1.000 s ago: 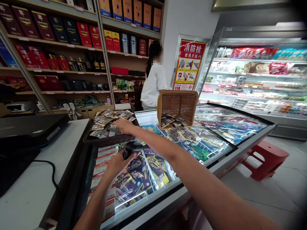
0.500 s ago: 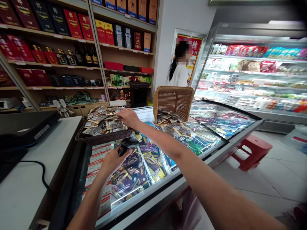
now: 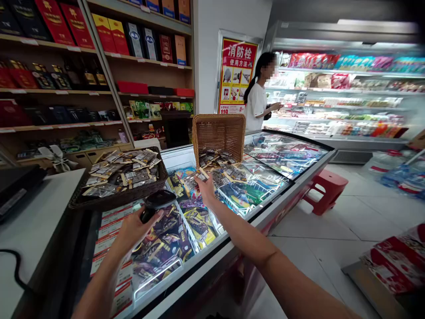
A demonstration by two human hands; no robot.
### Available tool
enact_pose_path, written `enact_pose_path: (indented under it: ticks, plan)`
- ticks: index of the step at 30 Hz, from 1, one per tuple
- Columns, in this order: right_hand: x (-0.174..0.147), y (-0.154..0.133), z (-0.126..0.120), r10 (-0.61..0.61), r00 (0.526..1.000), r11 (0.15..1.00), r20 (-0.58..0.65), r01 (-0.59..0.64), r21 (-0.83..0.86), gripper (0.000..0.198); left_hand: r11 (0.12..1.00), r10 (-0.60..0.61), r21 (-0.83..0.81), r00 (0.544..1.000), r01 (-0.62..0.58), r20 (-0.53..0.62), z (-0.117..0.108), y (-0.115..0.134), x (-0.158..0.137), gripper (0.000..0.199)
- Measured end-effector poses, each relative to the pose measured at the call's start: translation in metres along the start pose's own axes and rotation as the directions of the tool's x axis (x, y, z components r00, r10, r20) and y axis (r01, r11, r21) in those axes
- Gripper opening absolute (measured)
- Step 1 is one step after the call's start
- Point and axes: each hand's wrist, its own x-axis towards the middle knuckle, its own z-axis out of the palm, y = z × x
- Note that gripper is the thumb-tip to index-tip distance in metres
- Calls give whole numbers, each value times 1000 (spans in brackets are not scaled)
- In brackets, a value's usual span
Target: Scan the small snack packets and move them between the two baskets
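Note:
My left hand [image 3: 133, 228] is closed around the handle of a black handheld barcode scanner [image 3: 161, 198], held above the freezer's glass top. My right hand [image 3: 206, 189] pinches a small clear-and-tan snack packet [image 3: 190, 180] over the glass, just in front of a tan wicker basket [image 3: 219, 125]. That basket lies on its side, its opening towards me, with similar packets [image 3: 232, 172] inside and spilling out before it. Left of my hands sits a dark brown woven basket [image 3: 111, 201] heaped with the same kind of packets [image 3: 122, 168].
Beneath the glass, the chest freezer [image 3: 212, 248] holds wrapped ices in wire baskets. A counter [image 3: 43, 230] with a cable lies left. A red stool [image 3: 327, 188] stands on the floor at right. Behind the freezer, a person in white [image 3: 257, 102] stands by a refrigerated display [image 3: 332, 88].
My right hand has moved from the dark basket rightwards to the tan basket, now with a packet in its fingers. The view has turned right. My left hand still holds the scanner.

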Motion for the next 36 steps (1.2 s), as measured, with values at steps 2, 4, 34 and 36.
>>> enact_pose_path:
  ticks: [2, 4, 34, 36]
  plan:
    - [-2, 1, -1, 70, 997, 997, 19, -71, 25, 62, 1000, -6, -19, 999, 7, 44, 0, 4, -2, 68]
    - [-3, 0, -2, 86, 996, 996, 21, -86, 6, 60, 1000, -19, -14, 998, 20, 66, 0, 8, -4, 71]
    - [-7, 7, -4, 101, 991, 993, 90, -94, -74, 56, 996, 92, -18, 995, -91, 49, 10, 9, -2, 73]
    - [-8, 7, -3, 108, 989, 992, 98, -101, -76, 56, 996, 86, -6, 995, -86, 47, 11, 8, -1, 73]
